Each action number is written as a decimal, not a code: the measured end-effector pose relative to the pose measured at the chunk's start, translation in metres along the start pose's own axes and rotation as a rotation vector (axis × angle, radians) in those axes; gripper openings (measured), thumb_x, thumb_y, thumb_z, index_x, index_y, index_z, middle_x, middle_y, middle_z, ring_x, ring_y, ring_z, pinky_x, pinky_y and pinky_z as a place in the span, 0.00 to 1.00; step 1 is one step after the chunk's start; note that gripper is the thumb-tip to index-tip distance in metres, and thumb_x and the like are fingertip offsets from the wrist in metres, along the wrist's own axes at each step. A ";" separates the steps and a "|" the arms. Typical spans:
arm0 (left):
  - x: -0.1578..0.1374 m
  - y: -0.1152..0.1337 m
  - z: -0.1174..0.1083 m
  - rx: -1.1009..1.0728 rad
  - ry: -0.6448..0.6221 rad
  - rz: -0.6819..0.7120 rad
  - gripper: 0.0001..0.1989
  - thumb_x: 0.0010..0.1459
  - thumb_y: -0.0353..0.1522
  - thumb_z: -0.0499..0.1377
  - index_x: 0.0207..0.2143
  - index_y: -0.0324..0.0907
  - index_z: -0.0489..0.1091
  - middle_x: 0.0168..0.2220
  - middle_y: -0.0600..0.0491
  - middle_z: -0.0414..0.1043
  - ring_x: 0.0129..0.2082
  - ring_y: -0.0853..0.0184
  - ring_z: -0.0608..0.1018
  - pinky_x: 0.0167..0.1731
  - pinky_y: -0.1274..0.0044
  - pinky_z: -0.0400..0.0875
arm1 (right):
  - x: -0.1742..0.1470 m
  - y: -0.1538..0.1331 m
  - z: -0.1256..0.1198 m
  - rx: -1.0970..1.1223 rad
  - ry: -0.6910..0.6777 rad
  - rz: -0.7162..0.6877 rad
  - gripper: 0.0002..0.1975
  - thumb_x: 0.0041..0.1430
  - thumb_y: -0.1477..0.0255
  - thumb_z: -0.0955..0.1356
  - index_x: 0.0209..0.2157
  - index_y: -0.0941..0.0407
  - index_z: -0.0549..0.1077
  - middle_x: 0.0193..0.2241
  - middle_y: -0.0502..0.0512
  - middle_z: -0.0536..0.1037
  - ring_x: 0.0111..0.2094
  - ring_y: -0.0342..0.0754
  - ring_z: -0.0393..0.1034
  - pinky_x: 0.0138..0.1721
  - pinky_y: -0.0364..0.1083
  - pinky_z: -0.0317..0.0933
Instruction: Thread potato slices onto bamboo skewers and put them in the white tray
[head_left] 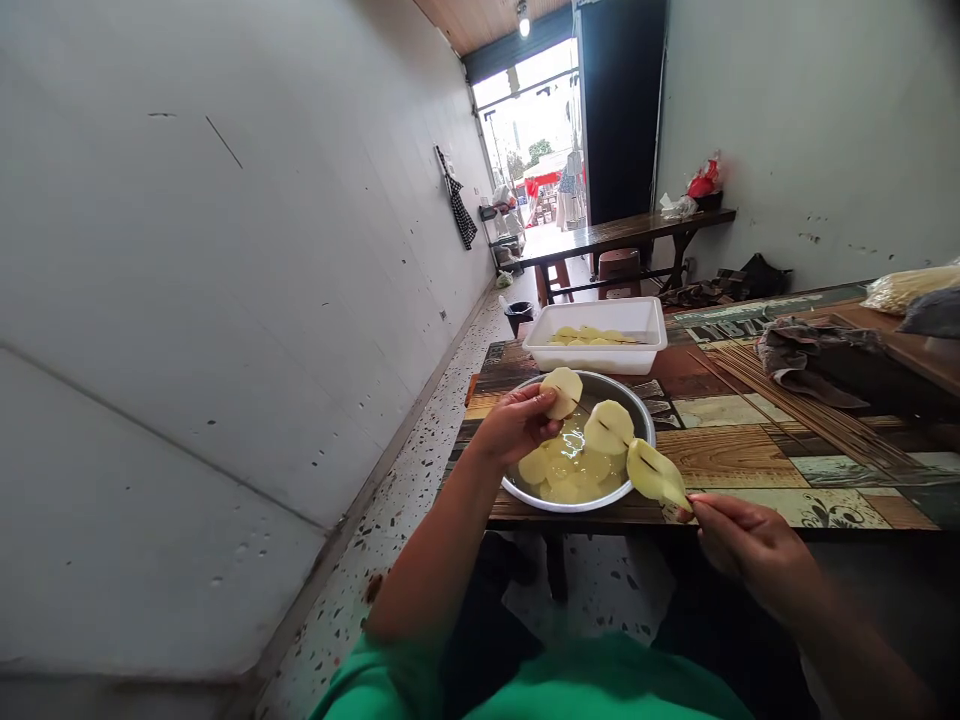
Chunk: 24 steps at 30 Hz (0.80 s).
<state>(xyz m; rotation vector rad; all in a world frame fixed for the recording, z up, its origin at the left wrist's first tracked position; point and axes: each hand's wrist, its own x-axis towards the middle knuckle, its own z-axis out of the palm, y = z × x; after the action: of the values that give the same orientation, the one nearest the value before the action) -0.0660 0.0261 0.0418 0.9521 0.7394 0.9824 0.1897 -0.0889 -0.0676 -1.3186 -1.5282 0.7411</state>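
White tray (600,355) beyond steel bowl (637,410)

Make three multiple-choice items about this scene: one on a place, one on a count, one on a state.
1. Where does the white tray stand?
A. Beyond the metal bowl, on the table
B. On the floor
C. On the far bench

2. How many potato slices sit on the skewer?
A. One
B. Three
C. Six

3. What state are the potato slices in the bowl in?
A. Dry on a cloth
B. Lying in water
C. Fried brown

Answers:
1 A, the tray sits just behind the bowl.
2 B, three slices show between the left hand and the right hand.
3 B, pale slices lie under shining liquid.
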 end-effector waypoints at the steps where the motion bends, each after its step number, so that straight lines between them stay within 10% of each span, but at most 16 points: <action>1: 0.000 -0.001 0.001 -0.011 0.029 0.013 0.14 0.42 0.33 0.70 0.28 0.35 0.70 0.24 0.52 0.71 0.18 0.77 0.69 0.20 0.82 0.62 | 0.002 -0.002 -0.001 -0.031 0.027 -0.031 0.20 0.61 0.56 0.65 0.33 0.57 0.82 0.18 0.54 0.79 0.19 0.50 0.74 0.17 0.44 0.66; 4: 0.000 -0.004 0.005 -0.071 0.193 0.087 0.16 0.38 0.32 0.72 0.27 0.35 0.70 0.21 0.55 0.69 0.19 0.77 0.69 0.21 0.83 0.62 | 0.006 -0.002 -0.004 -0.197 0.148 -0.224 0.14 0.58 0.61 0.67 0.32 0.53 0.82 0.31 0.56 0.84 0.32 0.55 0.80 0.34 0.47 0.74; 11: -0.002 -0.013 0.012 -0.078 0.348 0.291 0.20 0.32 0.34 0.74 0.29 0.35 0.74 0.20 0.58 0.67 0.16 0.80 0.64 0.18 0.84 0.57 | 0.019 0.022 -0.010 -0.271 0.126 -0.564 0.10 0.60 0.71 0.66 0.36 0.53 0.81 0.35 0.56 0.84 0.32 0.53 0.80 0.36 0.46 0.75; 15: -0.002 -0.012 0.018 -0.082 0.313 0.357 0.17 0.36 0.34 0.73 0.29 0.36 0.75 0.20 0.58 0.66 0.17 0.81 0.62 0.18 0.84 0.54 | 0.021 0.021 -0.013 -0.017 0.062 -0.272 0.09 0.57 0.65 0.70 0.34 0.53 0.81 0.26 0.55 0.82 0.26 0.50 0.77 0.27 0.45 0.71; 20: -0.003 -0.010 0.024 -0.057 0.254 0.339 0.17 0.34 0.34 0.73 0.28 0.35 0.76 0.19 0.58 0.66 0.17 0.81 0.62 0.18 0.84 0.53 | 0.012 0.007 -0.002 0.657 -0.348 0.388 0.19 0.55 0.52 0.69 0.29 0.56 0.75 0.11 0.38 0.49 0.11 0.35 0.40 0.11 0.38 0.44; 24: -0.006 -0.007 0.022 -0.046 0.229 0.293 0.17 0.33 0.34 0.73 0.28 0.35 0.76 0.20 0.57 0.66 0.17 0.82 0.61 0.18 0.84 0.52 | 0.006 0.007 0.005 0.405 -0.322 0.271 0.20 0.57 0.52 0.67 0.31 0.56 0.76 0.12 0.44 0.59 0.13 0.40 0.55 0.14 0.40 0.55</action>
<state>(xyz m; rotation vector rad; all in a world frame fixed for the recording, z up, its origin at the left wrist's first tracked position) -0.0474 0.0118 0.0452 0.9328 0.7772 1.3769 0.1877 -0.0806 -0.0738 -1.1435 -1.3551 1.4123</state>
